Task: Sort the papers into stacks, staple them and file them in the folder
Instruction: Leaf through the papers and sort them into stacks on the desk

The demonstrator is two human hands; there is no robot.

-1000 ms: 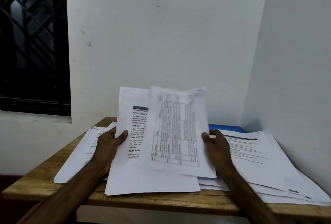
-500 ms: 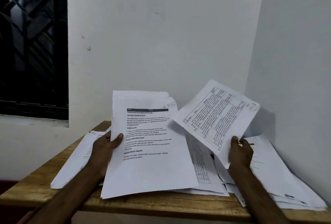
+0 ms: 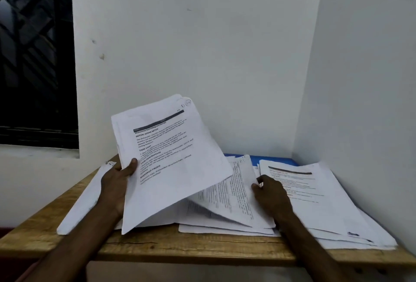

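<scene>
A bundle of papers (image 3: 171,157) is held up off the counter (image 3: 202,250) by the left hand (image 3: 117,182). It is gripped at its left edge, with the thumb laid across the printed front page and the fingers hidden behind. The bundle is tilted with its top away from the viewer, seemingly so that the heading can be read and the sheets beneath kept in view.

The right hand (image 3: 270,193) is set down on the right edge of the middle pile (image 3: 234,189), whose top sheet carries a printed grid. Its fingers look bent, but whether a sheet is pinched or only pressed flat cannot be told.

To the right, a thicker stack (image 3: 315,191) is spread against the side wall. At the near left, another stack (image 3: 83,200) is laid slantwise, its near end at the counter's edge. These separate piles suggest that sorting is under way and not yet finished.

The blue folder (image 3: 270,160) is seen at the far edge, mostly covered by paper and so not ready for filing. No stapler is seen. The loose, overlapping edges could easily be mixed or slid off the near edge.
</scene>
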